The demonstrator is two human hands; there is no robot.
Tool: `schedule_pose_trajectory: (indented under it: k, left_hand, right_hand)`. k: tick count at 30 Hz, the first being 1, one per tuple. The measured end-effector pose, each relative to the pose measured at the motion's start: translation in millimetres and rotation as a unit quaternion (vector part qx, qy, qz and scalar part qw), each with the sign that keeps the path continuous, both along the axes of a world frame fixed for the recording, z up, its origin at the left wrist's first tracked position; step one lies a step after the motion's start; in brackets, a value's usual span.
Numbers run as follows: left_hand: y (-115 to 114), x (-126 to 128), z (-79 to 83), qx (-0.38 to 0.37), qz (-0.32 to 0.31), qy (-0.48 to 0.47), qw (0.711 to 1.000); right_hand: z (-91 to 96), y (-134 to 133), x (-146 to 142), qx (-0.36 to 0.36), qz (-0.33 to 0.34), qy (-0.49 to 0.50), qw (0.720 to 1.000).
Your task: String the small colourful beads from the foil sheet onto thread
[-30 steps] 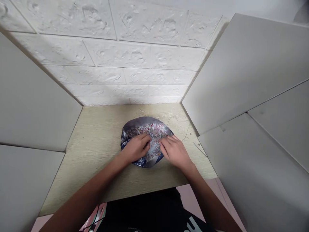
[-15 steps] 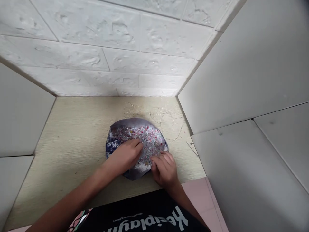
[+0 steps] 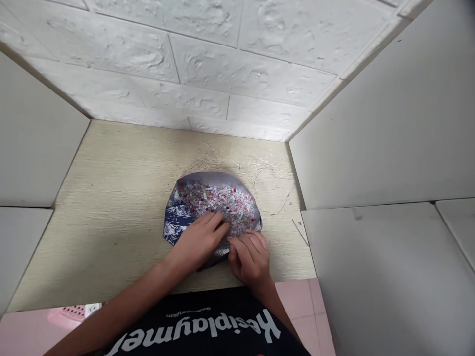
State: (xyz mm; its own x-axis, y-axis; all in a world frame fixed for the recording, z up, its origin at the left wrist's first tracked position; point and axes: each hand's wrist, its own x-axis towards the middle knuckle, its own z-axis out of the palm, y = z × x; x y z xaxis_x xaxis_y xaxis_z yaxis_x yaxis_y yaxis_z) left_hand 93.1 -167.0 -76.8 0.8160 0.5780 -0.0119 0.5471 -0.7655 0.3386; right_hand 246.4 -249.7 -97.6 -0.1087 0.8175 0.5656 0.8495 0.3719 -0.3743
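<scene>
A soft pouch [image 3: 174, 216], blue and white patterned outside with a grey lining, lies with its mouth spread wide on the wooden surface. Many small beads [image 3: 218, 198], white, pink, red and clear, fill it. My left hand [image 3: 206, 235] reaches over the pouch's near left side, fingers curled and pinched together just above the beads. Close beside it, my right hand [image 3: 252, 257] is closed at the near right rim, thumb against forefinger. Whatever either hand pinches is too small or hidden to make out.
Thin threads [image 3: 272, 212] and a dark metal pin-like piece [image 3: 300, 231] lie right of the pouch. White panels [image 3: 371, 148] wall in both sides, and a white brick-patterned wall [image 3: 208, 69] closes the back. A pink slipper-like thing [image 3: 69, 316] is below the front edge.
My left hand has come closer to my right hand, near the pouch's front rim. My right hand stays closed at that rim. The view has tilted slightly.
</scene>
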Motion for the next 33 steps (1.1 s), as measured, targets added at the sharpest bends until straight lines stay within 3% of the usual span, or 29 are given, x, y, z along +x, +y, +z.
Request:
schedule_pose_trajectory:
  k: [11,20,25,33]
  left_hand:
    - [-2,-11,-18.5,-0.031,0.088,-0.147,0.985]
    - [-6,-14,-15.2,-0.174,0.165,-0.334,0.911]
    - [-6,-16,-15.3,-0.174,0.193,-0.377,0.889]
    - [-4,-12,-16.0,-0.155,0.173,-0.357,0.905]
  right_hand:
    - [-3.3,-2,0,-0.001,-0.012,0.013,1.0]
    - [3.2,1,-6,0.003,-0.051,0.0,0.999]
    - [13.2,9,-15,0.008,-0.076,0.006,0.997]
    - [19.4,33,-7,-0.004,-0.06,-0.022,0.998]
